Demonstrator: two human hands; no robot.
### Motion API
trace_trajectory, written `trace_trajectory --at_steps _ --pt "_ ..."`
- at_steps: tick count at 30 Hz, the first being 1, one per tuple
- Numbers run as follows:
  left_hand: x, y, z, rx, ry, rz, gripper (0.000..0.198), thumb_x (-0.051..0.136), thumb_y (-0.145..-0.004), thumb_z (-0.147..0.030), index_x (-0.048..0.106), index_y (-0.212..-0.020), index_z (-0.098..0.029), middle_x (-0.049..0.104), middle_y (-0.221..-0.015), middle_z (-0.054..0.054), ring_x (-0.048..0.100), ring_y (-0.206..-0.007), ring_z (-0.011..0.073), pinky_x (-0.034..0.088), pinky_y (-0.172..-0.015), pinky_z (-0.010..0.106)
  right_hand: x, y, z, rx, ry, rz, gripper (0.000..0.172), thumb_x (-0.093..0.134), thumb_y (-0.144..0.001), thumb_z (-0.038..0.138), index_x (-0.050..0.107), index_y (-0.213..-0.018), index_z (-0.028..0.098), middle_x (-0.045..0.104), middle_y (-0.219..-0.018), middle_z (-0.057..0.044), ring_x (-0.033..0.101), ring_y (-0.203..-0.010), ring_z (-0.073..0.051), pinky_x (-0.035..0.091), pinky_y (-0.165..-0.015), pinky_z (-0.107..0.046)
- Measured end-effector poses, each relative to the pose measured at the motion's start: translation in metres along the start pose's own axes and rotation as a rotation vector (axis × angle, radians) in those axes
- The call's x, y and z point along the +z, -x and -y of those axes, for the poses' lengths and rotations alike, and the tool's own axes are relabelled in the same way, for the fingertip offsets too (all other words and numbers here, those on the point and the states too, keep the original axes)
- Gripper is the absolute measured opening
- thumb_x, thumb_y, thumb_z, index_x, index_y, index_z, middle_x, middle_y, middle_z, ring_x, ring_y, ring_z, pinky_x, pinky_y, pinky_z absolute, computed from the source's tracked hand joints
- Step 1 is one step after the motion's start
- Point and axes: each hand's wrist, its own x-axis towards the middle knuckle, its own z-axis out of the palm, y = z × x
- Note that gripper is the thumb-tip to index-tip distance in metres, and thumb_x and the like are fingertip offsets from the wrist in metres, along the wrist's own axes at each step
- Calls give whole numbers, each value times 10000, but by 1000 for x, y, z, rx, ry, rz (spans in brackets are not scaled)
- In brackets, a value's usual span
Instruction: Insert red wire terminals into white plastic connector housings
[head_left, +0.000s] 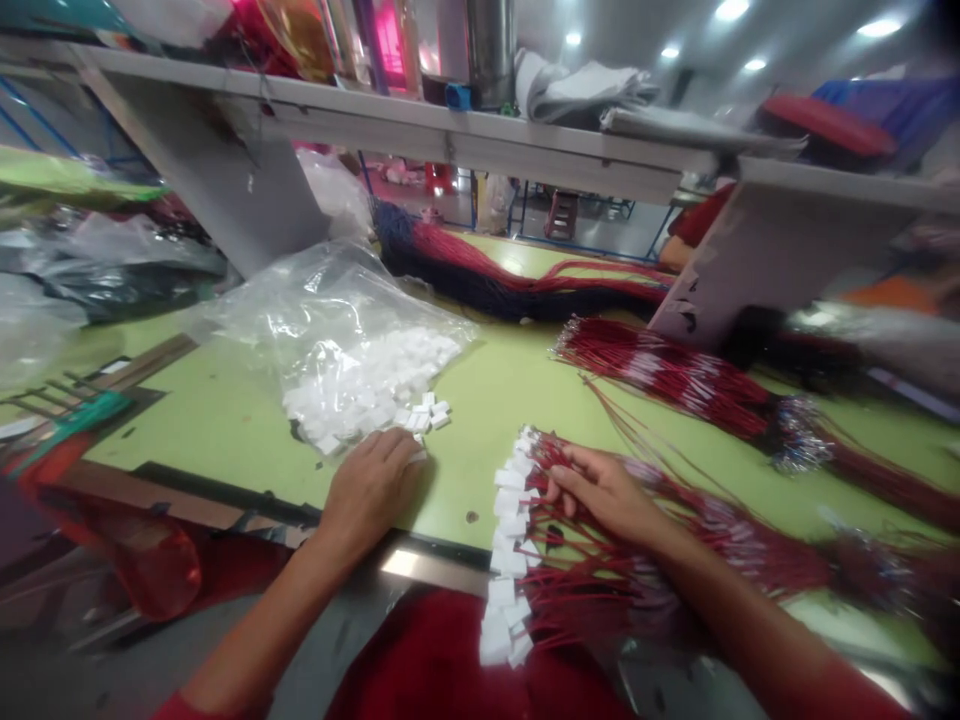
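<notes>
My left hand (373,482) rests palm down on the green table (225,420), its curled fingertips touching loose white plastic connectors (420,415) that spill from a clear plastic bag (330,320). My right hand (604,490) lies on a bundle of red wires (645,560), fingers pinched on the wires near their ends. A row of white connectors (510,560) caps those wire ends, running from the table down toward my lap.
More red wire bundles (675,375) lie at the right, and a red and dark blue bundle (495,280) at the back. A grey shelf (450,135) on slanted supports spans the table. Plastic bags (112,260) pile up at the left. Red fabric (442,660) covers my lap.
</notes>
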Motion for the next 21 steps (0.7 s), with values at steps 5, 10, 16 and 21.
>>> trace_trajectory --at_steps 5,10,16,21 --pt "-4 -4 -37 -207 604 15 262 542 -940 -284 648 -1164 -198 676 -970 75 617 -720 167 495 -645 298 2 -3 -5 65 -83 -64 363 612 -888 524 561 -817 171 632 -676 15 446 -472 -64 335 -465 -195" --pt "3 -15 -70 -577 1122 154 275 700 -827 -380 694 -1032 -196 594 -625 -16 534 -533 121 429 -505 235 5 -3 -5 46 -168 -151 381 725 -800 507 539 -775 175 584 -608 49 486 -524 -74 358 -526 -195" --pt "3 -33 -90 -499 1074 143 244 744 -766 -354 763 -948 -193 625 -658 4 483 -543 112 378 -489 233 2 -2 -8 56 -189 -100 400 615 -883 541 588 -772 158 605 -630 33 373 -397 -35 237 -415 -196" --pt "1 -41 -101 -342 1083 177 178 670 -831 -317 752 -927 -191 687 -771 28 507 -563 110 400 -519 240 3 -2 -8 32 -239 -125 343 668 -868 492 664 -917 153 573 -610 54 428 -455 -52 297 -445 -184"
